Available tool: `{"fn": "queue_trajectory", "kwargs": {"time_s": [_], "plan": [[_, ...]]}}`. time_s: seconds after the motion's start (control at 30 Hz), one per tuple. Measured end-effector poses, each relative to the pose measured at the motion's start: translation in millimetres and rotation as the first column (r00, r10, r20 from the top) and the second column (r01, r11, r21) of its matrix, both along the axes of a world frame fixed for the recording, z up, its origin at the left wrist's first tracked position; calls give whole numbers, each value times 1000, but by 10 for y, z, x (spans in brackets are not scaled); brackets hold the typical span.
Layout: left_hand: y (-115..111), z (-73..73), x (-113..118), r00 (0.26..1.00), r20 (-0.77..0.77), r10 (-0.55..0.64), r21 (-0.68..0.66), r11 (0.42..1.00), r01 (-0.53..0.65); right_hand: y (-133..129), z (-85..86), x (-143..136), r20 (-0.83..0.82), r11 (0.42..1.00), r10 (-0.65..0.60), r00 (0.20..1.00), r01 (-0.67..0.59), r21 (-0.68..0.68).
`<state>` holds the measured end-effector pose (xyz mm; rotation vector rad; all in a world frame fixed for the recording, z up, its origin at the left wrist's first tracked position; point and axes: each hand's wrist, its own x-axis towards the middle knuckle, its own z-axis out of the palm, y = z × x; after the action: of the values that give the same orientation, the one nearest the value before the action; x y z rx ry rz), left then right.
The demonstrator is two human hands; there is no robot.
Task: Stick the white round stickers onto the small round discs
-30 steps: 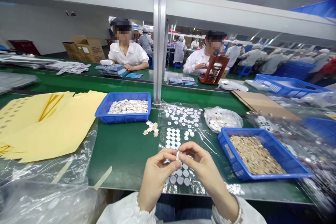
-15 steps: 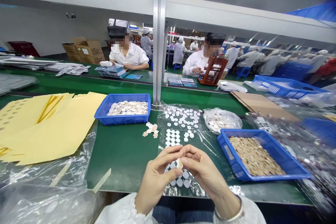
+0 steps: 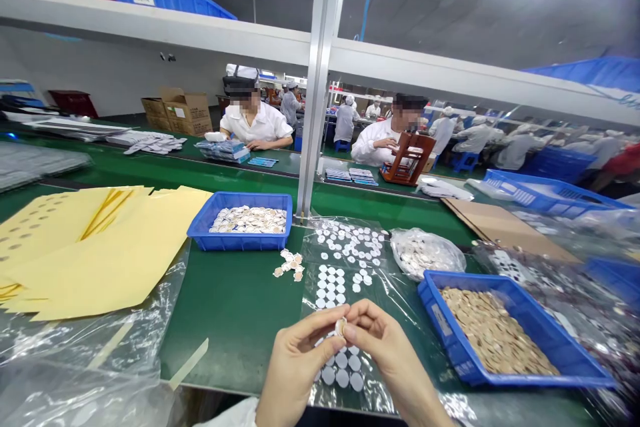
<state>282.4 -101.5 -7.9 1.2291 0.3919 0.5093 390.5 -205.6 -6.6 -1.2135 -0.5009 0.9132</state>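
Note:
Fingertips of my left hand (image 3: 295, 357) and my right hand (image 3: 387, 343) meet around one small round disc (image 3: 341, 327), pale with a wooden-looking edge. Both hands are closed on it, partly covering it. Below and just beyond them, rows of white round discs (image 3: 341, 361) lie on a clear plastic sheet (image 3: 385, 300). More white discs (image 3: 350, 240) are scattered farther up the sheet. Left of the sheet is a small loose pile of white-and-tan discs (image 3: 290, 265) on the green table (image 3: 235, 307).
A blue tray (image 3: 200, 240) of whitish discs stands at the back left, another blue tray (image 3: 460, 353) of wooden discs at right. A plastic bag (image 3: 427, 253) of discs lies between. Yellow sheets (image 3: 135, 267) cover the left. A metal post (image 3: 313, 93) rises centrally; co-workers sit beyond.
The camera has tilted upward, so the table and trays appear lower in the picture. Both hands stay together on the same disc, with little change in their grip.

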Motion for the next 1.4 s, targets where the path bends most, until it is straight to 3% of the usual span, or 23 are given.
{"fn": "queue_trajectory", "kwargs": {"time_s": [0.23, 0.5, 0.63, 0.77, 0.93, 1.07, 1.27, 1.4], "plan": [[-10, -47, -17, 999, 30, -10, -25, 1000, 11, 20, 44, -64, -11, 998, -63, 998, 63, 12], [-41, 2, -20, 998, 5, 59, 35, 998, -59, 50, -61, -35, -42, 999, -15, 999, 17, 33], [-30, -19, -34, 995, -11, 100, 12, 995, -100, 48, -53, -57, 110, 995, -101, 989, 104, -15], [-14, -41, -19, 997, -11, 82, -26, 996, -83, 28, 12, -140, 410, 957, -279, 868, 285, 47], [-35, -54, 14, 999, -19, 43, -110, 993, -45, 8, 13, -161, 570, 959, -275, 774, 263, 106], [-59, -82, -5, 999, -35, -14, -150, 989, 9, -16, -50, -92, 564, 962, -262, 783, 260, 85], [-74, -67, 0, 998, -24, -50, -242, 969, 42, -54, -75, 15, 551, 987, -140, 823, 163, 8], [-64, -66, 26, 996, -48, -72, -339, 939, 51, -52, -82, 30, 507, 982, -176, 844, 184, 35]]}}
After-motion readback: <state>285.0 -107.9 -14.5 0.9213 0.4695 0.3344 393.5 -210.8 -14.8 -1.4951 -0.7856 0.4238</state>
